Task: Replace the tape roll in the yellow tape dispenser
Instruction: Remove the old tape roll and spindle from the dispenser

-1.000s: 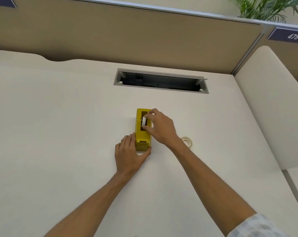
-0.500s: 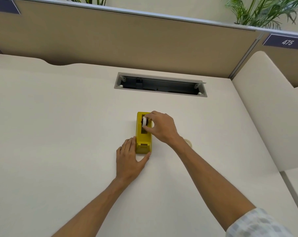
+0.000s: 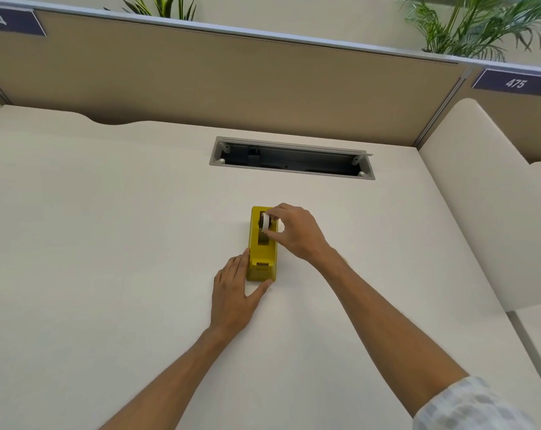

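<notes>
The yellow plastic tape dispenser (image 3: 262, 246) stands near the middle of the pale tabletop (image 3: 108, 243). The right hand (image 3: 295, 232) pinches the small white tape roll (image 3: 265, 221) over its far slot. The left hand (image 3: 235, 293) rests flat against its near left corner, fingers straight.

Left hand (image 3: 235, 293) flat, fingers straight and together, thumb spread wide; dispenser (image 3: 262, 256) corner sits between fingers and thumb. Left forearm bare, reaching forward. Right hand (image 3: 294, 232) arched, wrist raised, thumb and fingertips pinching tape roll (image 3: 266, 221) between them. Right forearm bare, patterned sleeve at elbow.
</notes>
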Available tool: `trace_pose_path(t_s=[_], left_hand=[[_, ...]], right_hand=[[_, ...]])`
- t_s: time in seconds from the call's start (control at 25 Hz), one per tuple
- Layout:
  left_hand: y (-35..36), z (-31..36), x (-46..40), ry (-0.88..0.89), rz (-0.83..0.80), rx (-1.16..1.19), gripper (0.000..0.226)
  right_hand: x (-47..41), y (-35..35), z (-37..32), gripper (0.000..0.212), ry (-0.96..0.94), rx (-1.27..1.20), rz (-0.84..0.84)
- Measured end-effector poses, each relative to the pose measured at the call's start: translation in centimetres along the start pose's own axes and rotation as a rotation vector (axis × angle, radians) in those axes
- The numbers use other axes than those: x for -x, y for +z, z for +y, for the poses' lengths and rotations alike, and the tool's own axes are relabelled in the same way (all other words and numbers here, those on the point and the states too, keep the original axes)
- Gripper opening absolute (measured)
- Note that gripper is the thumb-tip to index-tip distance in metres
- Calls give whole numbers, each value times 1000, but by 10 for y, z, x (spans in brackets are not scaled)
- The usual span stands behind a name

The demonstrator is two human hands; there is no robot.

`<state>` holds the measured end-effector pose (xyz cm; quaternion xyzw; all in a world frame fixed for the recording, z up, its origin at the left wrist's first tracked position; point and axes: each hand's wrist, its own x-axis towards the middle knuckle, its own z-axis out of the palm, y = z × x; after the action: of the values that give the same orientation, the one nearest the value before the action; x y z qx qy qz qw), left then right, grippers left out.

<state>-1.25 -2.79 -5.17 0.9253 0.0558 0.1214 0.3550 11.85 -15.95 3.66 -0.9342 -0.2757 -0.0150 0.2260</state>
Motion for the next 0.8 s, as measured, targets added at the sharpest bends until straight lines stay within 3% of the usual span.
trace_pose_path(t_s=[0.2,0.48,0.8], left_hand=[[-12,3,5,-27,36,209,73],[-54,31,2,67,102,393,30],[-67,62,13,137,30,535,31]], right_hand=[[15,-20,-9,40,-14,-79,69],[71,-41,-31,39,-45,-186,96],[107,-51,-47,37,-59,-246,93]])
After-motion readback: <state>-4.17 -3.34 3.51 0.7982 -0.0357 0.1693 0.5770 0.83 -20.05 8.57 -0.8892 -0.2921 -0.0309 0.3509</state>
